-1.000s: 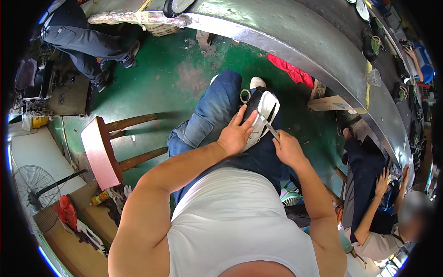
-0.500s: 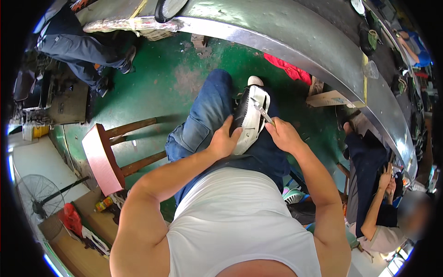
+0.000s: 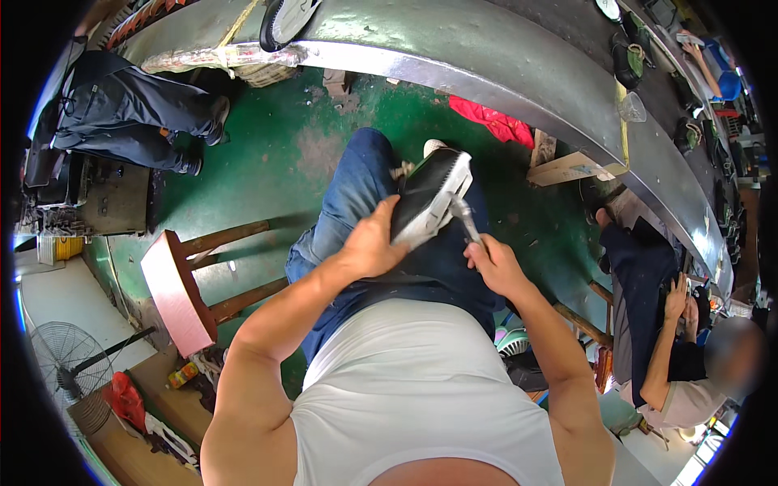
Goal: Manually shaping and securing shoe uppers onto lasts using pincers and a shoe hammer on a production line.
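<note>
I note a green-painted concrete floor (image 3: 267, 162), worn in patches. Directly on it: a wooden stool (image 3: 182, 287) at left, a red cloth (image 3: 494, 121) far right, a floor fan (image 3: 69, 360) near left.

This is a shoe-making workshop: a long curved metal conveyor surface (image 3: 486, 57) carries shoes (image 3: 626, 61) past seated workers, above a worn green-painted floor (image 3: 275, 162), with a wooden stool (image 3: 182, 292) and a standing fan (image 3: 69, 364) nearby.

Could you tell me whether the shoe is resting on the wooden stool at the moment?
No, the shoe is held over the lap by the left hand, while the stool stands apart to the left.
</note>
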Demonstrator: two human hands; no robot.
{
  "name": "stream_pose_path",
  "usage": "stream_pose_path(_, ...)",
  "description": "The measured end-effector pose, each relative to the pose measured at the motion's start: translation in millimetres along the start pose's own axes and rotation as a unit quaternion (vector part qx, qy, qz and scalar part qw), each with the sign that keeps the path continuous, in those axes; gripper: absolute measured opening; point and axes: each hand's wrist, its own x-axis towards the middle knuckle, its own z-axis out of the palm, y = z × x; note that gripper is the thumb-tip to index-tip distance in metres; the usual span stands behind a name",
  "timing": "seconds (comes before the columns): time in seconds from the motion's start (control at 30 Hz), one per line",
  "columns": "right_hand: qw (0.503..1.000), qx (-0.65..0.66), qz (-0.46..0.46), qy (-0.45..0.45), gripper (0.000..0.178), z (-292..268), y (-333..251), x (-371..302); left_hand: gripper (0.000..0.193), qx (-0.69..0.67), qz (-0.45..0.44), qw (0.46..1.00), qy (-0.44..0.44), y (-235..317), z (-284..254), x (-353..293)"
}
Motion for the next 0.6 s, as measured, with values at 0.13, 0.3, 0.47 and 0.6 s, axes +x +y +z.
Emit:
stream_pose_path(0.13,0.981,0.142,0.076,0.104,0.028,5,20,-28,0.054,-0.107,0.151,0.971,0.151,40,-56,7)
stream_pose_path(0.3,0.987,0.112,0.082,0.076,0.026,-9,12,-27,0.042,-0.143,0.135,0.974,0.113,76,-61,72)
stream_pose_path(0.47,0.997,-0.007,0.077,-0.013,0.028,-31,-24,-19,0.072,-0.327,-0.199,0.922,-0.052,-3,29,97)
stream_pose_path(0.6,0.992,-0.112,-0.028,-0.057,0.045,-28,-35,-11,0.067,-0.517,-0.213,0.825,-0.083,-41,67,63)
